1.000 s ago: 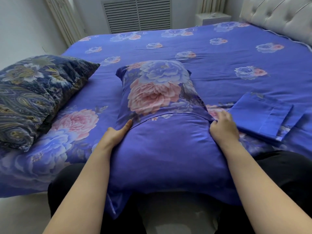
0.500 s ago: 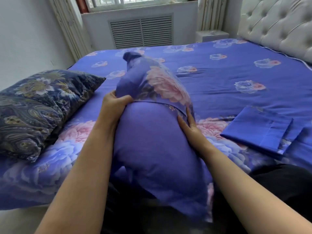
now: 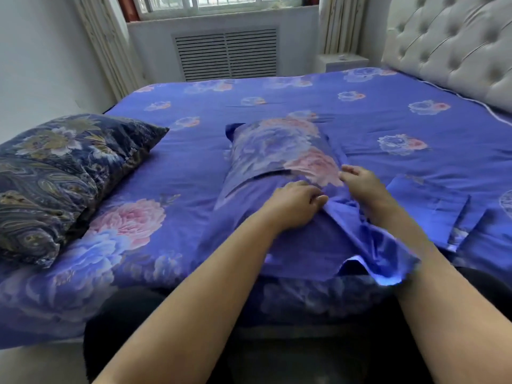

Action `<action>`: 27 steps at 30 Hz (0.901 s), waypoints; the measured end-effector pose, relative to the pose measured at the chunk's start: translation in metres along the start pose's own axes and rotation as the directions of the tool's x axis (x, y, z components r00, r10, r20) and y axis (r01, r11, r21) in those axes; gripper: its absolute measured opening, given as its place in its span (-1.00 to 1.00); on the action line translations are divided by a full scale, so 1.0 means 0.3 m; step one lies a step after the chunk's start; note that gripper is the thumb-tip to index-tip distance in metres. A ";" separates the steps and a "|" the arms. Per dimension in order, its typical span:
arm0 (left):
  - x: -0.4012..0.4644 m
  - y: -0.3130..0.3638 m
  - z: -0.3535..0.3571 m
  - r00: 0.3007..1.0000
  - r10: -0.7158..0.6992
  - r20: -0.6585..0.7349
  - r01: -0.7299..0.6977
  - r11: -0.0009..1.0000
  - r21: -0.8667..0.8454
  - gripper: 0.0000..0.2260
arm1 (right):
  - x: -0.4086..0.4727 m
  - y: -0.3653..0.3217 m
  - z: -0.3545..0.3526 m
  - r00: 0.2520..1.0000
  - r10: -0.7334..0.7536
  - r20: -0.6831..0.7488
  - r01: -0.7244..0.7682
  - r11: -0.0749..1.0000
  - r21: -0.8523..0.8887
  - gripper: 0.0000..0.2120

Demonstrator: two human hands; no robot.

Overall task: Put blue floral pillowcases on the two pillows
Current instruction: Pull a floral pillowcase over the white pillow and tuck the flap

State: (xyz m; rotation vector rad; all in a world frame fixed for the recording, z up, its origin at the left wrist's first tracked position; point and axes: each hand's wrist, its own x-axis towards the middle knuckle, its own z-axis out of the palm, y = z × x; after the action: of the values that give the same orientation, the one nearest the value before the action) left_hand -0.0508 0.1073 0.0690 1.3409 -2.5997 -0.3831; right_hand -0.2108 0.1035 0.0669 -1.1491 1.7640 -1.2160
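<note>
A pillow in a blue floral pillowcase [image 3: 277, 151] lies flat on the bed in front of me, its plain blue open end toward me. My left hand [image 3: 295, 202] pinches a fold of the case's plain blue fabric near the flap. To the right of it, my right hand [image 3: 360, 184] rests on the pillow's right side, fingers loosely spread, blurred by motion. A second pillow in a dark navy paisley cover [image 3: 55, 176] lies at the left of the bed. Another blue pillowcase, folded [image 3: 432, 206], lies at the right.
The bed carries a blue floral sheet [image 3: 304, 106]. A tufted grey headboard [image 3: 457, 45] stands at the right, a small white nightstand [image 3: 343, 62] beyond it. A window and a radiator grille [image 3: 227, 54] fill the far wall. My dark-clad legs press against the bed's near edge.
The pillow, lifted and tilted up half a second ago, now lies flat on the bed again. Both hands have moved from its sides to the top near the flap.
</note>
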 end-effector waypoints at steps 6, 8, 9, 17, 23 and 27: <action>-0.021 -0.102 0.111 0.941 -0.155 -0.301 0.170 0.985 0.024 -0.59 | -0.032 -0.015 0.090 0.943 -0.327 0.057 0.331 0.917 -0.222 -0.52; -0.040 -0.143 0.109 0.892 -0.310 -0.329 0.327 0.945 -0.006 -0.56 | -0.035 0.016 0.150 0.930 -0.356 0.090 0.366 0.880 -0.303 -0.47; -0.059 -0.167 0.112 0.880 -0.386 -0.278 0.392 0.919 -0.036 -0.53 | -0.046 0.057 0.173 0.958 -0.254 0.132 0.287 0.846 -0.450 -0.41; -0.312 -0.197 0.209 0.960 -0.189 -0.205 0.208 0.975 0.076 -0.12 | -0.159 0.260 0.140 0.915 -0.404 0.023 0.366 0.801 -0.474 -0.24; -0.455 -0.175 0.255 0.961 0.160 -0.227 -0.103 0.964 0.243 -0.07 | -0.224 0.251 0.091 0.870 -0.461 0.172 0.491 0.789 -0.368 -0.38; -0.471 -0.136 0.313 0.840 0.308 -0.447 -0.178 0.934 0.309 -0.65 | -0.230 0.259 0.096 0.866 -0.486 0.121 0.493 0.788 -0.369 -0.58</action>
State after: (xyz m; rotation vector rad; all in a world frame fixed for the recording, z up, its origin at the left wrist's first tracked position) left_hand 0.0348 0.2133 -0.0401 0.9772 -2.3814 0.3138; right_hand -0.1815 0.1710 -0.0119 -1.9462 1.7988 -1.1488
